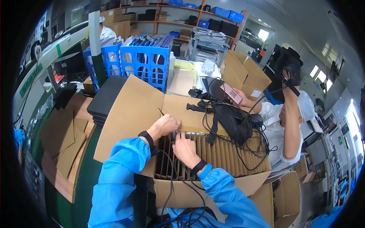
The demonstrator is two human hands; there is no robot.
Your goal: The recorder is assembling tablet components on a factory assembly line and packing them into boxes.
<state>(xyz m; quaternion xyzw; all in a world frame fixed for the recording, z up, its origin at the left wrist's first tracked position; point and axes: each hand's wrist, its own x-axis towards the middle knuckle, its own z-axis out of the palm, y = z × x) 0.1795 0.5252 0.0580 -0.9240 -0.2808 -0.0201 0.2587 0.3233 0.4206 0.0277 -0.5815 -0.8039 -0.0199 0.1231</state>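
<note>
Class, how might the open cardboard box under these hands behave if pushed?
The cardboard box would probably hold its shape, being packed with upright dividers. Its wide, splayed left flap may flex. The black bundle atop it could slide.

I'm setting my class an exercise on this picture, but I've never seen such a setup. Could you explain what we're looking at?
There is no machine here: a person in blue sleeves works bare-handed. The single picture comes from a wide fisheye camera on their head, looking down, so straight edges bend near the rim.

In front is an open cardboard box filled with upright cardboard dividers. A tangle of black straps and cables lies over it. To the left are flat cardboard sheets.

The left hand is closed, with a thin dark pointed item sticking out. The right hand reaches into the box; its grip is hidden. At right, a co-worker holds a pink handheld device.
</note>
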